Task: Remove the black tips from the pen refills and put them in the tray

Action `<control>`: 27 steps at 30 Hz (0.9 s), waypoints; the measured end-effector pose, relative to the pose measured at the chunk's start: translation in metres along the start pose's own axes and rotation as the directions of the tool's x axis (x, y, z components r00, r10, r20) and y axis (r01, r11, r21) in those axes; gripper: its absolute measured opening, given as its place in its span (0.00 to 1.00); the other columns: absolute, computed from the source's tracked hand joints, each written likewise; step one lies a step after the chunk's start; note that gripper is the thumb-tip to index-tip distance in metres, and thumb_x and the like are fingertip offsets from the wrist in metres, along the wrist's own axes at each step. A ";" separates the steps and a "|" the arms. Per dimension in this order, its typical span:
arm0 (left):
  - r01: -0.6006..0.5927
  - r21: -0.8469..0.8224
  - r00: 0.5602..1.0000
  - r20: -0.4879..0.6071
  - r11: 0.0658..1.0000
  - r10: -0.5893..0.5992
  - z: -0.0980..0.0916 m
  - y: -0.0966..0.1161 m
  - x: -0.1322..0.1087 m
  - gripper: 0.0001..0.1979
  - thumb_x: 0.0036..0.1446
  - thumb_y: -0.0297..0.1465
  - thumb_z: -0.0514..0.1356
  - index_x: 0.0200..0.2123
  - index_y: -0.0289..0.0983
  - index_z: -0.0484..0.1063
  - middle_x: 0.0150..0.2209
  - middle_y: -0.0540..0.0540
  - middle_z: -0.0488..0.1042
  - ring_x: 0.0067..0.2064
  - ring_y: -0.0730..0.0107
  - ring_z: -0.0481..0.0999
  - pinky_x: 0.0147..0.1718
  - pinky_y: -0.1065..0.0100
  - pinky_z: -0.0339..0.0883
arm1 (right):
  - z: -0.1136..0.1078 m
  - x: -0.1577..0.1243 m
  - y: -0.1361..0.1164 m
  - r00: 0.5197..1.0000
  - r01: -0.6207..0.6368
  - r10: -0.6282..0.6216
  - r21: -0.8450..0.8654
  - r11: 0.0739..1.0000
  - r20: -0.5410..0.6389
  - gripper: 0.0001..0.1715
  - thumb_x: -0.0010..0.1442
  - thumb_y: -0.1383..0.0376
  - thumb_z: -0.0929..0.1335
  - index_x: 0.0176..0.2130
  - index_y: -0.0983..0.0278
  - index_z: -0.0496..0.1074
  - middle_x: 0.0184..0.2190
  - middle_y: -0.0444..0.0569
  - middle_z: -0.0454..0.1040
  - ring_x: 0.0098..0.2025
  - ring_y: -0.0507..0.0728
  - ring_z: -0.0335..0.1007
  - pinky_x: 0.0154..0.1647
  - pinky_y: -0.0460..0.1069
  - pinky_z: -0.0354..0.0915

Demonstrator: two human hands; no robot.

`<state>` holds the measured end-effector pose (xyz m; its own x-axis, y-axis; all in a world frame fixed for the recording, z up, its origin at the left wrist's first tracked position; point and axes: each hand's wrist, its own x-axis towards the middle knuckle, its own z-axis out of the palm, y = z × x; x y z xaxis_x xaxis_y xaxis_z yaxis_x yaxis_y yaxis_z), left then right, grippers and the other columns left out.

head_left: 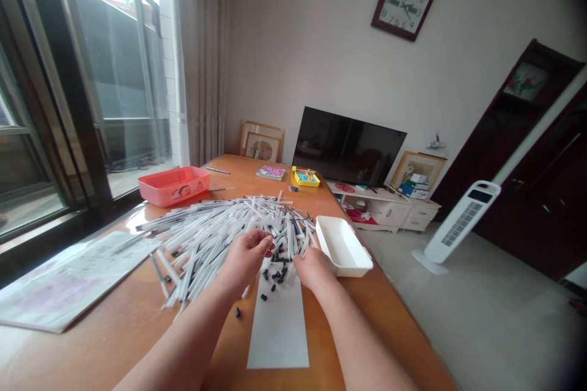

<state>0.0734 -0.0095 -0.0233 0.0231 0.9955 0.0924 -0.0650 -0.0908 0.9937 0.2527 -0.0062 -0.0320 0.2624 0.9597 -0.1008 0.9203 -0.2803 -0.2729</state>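
Note:
A large heap of thin white plastic pen tubes (215, 238) lies crossed on the wooden table (114, 342), with black-tipped ends showing towards its right side. Several small black caps (275, 272) are scattered on a long white paper strip (278, 330) in front of the heap. My left hand (245, 256) hovers at the heap's front edge, its fingers curled inward; whether they pinch anything is hidden. My right hand (314, 272) sits by the heap's right end, close to a white plastic tray (343, 245), its fingertips out of sight.
A pink plastic tray (173, 186) stands behind the heap by the window. Printed sheets (68, 281) lie at the table's left. A loose pen (217, 170), a booklet (270, 173) and a yellow box (306, 178) sit at the far end. The table's right edge drops to the floor.

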 end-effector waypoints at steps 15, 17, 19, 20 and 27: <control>-0.013 0.062 1.000 -0.008 0.998 0.014 -0.004 -0.009 0.005 0.18 0.54 0.46 0.63 0.36 0.36 0.75 0.32 0.44 0.79 0.32 0.65 0.76 0.36 0.66 0.68 | -0.007 -0.010 0.013 0.983 0.149 -0.117 0.241 0.959 -0.140 0.15 0.58 0.59 0.65 0.25 0.62 0.74 0.25 0.49 0.75 0.28 0.55 0.69 0.26 0.47 0.54; 0.001 0.065 1.000 -0.015 0.998 0.000 -0.002 -0.006 0.003 0.17 0.53 0.45 0.63 0.36 0.36 0.75 0.31 0.44 0.79 0.31 0.66 0.75 0.34 0.66 0.67 | -0.008 -0.015 0.014 0.957 0.261 -0.201 0.316 0.912 -0.210 0.13 0.57 0.61 0.64 0.23 0.62 0.70 0.23 0.47 0.73 0.27 0.53 0.67 0.26 0.46 0.54; 0.011 0.074 1.000 -0.004 0.997 -0.011 0.001 0.001 -0.002 0.17 0.52 0.45 0.64 0.35 0.36 0.75 0.31 0.45 0.78 0.30 0.68 0.74 0.33 0.67 0.67 | -0.008 -0.022 0.012 0.919 0.379 -0.292 0.387 0.841 -0.265 0.11 0.57 0.63 0.65 0.24 0.62 0.68 0.21 0.44 0.71 0.27 0.52 0.64 0.27 0.45 0.54; 0.014 0.079 1.000 0.013 0.997 -0.015 0.004 0.005 -0.004 0.17 0.52 0.45 0.64 0.35 0.35 0.76 0.31 0.45 0.78 0.30 0.68 0.73 0.33 0.67 0.66 | -0.008 -0.026 0.010 0.900 0.427 -0.336 0.417 0.802 -0.277 0.10 0.57 0.63 0.65 0.24 0.62 0.67 0.21 0.42 0.69 0.26 0.51 0.63 0.27 0.44 0.53; -0.009 0.088 0.984 0.176 0.996 -0.006 0.009 0.017 -0.016 0.17 0.55 0.46 0.63 0.29 0.36 0.75 0.25 0.49 0.73 0.28 0.71 0.68 0.30 0.70 0.60 | -0.012 -0.041 0.000 0.829 0.530 -0.522 0.581 0.618 -0.202 0.11 0.59 0.61 0.65 0.27 0.62 0.65 0.20 0.38 0.64 0.23 0.49 0.55 0.24 0.44 0.50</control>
<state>0.0813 -0.0274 -0.0071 0.1989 0.9753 0.0957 0.0228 -0.1022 0.9945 0.2457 -0.0450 -0.0168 -0.2042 0.9460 0.2517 0.5391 0.3233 -0.7777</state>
